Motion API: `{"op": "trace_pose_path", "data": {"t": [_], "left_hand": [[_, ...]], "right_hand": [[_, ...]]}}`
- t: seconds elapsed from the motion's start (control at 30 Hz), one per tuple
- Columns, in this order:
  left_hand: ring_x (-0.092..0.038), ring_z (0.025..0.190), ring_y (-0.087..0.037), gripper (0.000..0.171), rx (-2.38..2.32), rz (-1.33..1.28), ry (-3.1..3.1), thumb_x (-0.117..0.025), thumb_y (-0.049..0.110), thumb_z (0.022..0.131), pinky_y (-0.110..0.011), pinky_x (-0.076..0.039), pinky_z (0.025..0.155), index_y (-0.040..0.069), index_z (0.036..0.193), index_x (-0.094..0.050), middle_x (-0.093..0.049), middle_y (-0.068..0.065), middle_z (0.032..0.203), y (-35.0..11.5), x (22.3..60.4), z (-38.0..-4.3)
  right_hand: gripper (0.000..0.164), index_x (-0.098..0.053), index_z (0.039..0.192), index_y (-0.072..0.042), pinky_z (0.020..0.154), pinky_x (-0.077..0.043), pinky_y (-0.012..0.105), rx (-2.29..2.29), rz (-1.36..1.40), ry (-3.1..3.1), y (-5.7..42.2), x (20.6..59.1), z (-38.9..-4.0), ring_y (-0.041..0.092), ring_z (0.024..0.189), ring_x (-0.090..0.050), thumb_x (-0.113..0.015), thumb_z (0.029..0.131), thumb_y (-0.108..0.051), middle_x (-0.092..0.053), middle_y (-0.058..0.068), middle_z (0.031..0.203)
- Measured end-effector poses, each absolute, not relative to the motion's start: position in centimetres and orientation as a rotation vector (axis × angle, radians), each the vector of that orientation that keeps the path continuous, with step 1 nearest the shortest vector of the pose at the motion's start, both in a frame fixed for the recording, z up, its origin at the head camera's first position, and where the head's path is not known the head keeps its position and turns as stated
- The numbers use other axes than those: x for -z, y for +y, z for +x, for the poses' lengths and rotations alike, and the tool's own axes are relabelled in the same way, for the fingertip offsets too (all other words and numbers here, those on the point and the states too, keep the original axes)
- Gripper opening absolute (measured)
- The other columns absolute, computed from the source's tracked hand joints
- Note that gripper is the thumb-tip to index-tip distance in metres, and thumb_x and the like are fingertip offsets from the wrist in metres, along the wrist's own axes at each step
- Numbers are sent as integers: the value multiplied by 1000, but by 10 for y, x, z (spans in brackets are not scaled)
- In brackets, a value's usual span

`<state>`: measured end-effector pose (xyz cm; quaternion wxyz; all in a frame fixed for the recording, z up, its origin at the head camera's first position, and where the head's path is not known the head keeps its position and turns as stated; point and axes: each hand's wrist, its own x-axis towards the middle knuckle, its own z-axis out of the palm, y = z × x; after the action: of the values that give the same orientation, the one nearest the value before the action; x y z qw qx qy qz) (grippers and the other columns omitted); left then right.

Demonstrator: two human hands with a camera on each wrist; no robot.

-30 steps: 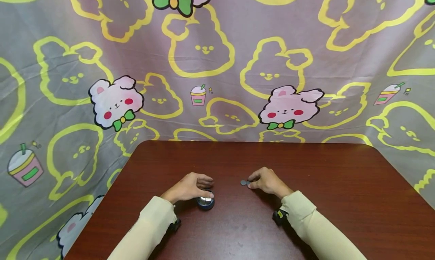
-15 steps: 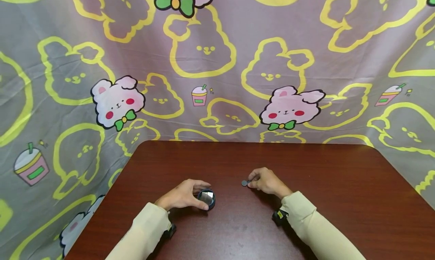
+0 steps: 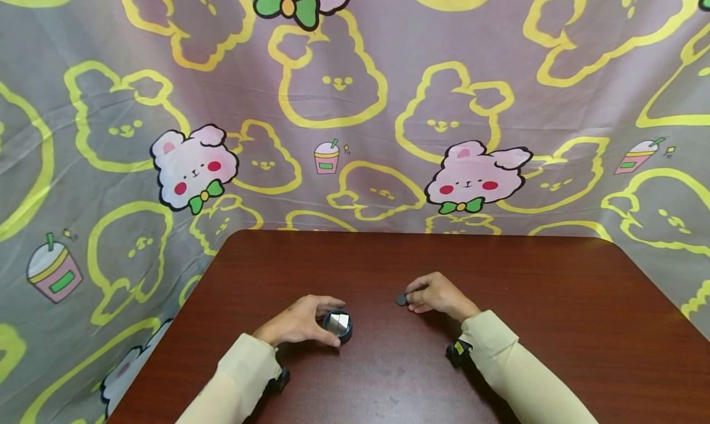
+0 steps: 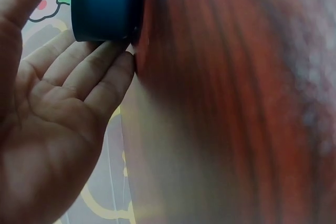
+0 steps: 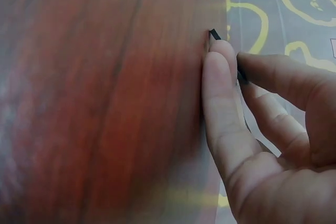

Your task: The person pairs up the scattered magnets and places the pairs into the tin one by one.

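A round, dark blue tub [image 3: 345, 336] stands on the table with shiny silver pieces [image 3: 339, 321] in it. My left hand [image 3: 306, 320] holds its side, thumb on the near edge and fingers behind. In the left wrist view the tub's smooth blue wall [image 4: 107, 6] rests against the fingertips. To the right, my right hand [image 3: 438, 296] has its fingertips low at the tabletop, pinching a small dark piece [image 5: 241, 75] mostly hidden by the fingers. A small dark grey disc [image 3: 402, 300] shows just left of those fingertips.
The reddish-brown wooden table [image 3: 355, 264] has rounded far corners. Behind it and along both sides hangs a grey-pink cloth [image 3: 366, 54] with cartoon bears and rabbits. A black wrist camera [image 3: 458, 352] sits at the right cuff.
My left hand has drawn back slightly from over the tub, uncovering more of the silver pieces. At my right fingertips, two grey discs side by side have given way to one visible disc.
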<state>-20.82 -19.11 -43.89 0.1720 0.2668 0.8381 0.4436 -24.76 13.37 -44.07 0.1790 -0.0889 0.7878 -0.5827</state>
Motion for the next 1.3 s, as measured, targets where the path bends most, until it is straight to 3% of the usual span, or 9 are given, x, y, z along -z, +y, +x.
{"op": "trace_pose_path", "data": {"t": [0.33,1.3], "left_hand": [[-57,124,-31,77,-1310,722,2351,-92,5,68,-42,-45,104,-5,135,-56,-60,-16,135,-192,444,-208],[-57,125,-31,75,-1343,708,2328,-90,3,70,-41,-45,104,-6,136,-56,-61,-18,134,-193,445,-208]], "right_hand": [[11,-64,93,10,61,-60,33,1609,-241,2262,134,441,-250,16,62,-67,-71,85,7,-70,12,77],[12,-64,87,5,61,-60,36,1655,-323,2231,90,425,-245,14,58,-62,-74,83,1,-68,11,73]]}}
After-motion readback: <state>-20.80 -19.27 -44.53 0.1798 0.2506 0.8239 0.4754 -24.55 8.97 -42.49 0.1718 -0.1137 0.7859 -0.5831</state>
